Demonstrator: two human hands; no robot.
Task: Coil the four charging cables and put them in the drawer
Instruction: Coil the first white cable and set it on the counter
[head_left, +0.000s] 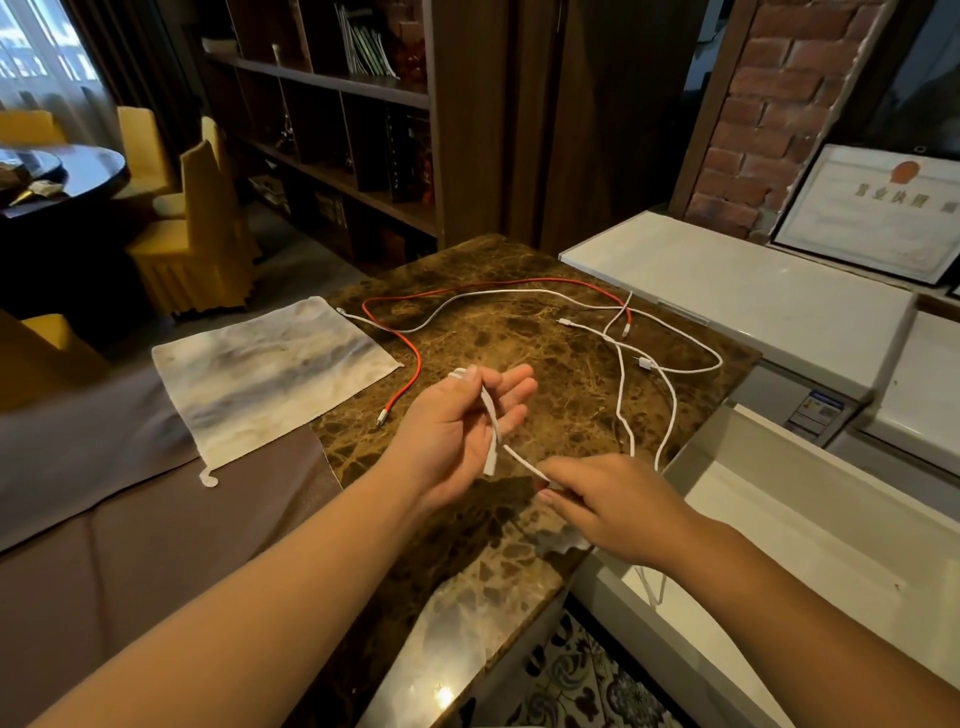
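Cables are lying mostly loose across the marble desk (519, 364): a red cable (410, 345) and other white ones tangling toward the far edge. Left hand (457, 431) is holding the first folds of a white cable (493, 426), fingers half open; right hand (618, 506) is pinching and feeding the slack (coil one, barely begun). Next move likely needs another wrap. Open drawer (779, 519) is waiting at right; cloth (270, 374) is lying at left.

Single head-worn wide-angle view, looking forward and down over a marble countertop (545, 364). Close to both forearms, which enter from the bottom edge. Bookshelves (332, 130) and a brick wall (769, 130) fill the background. No second view.
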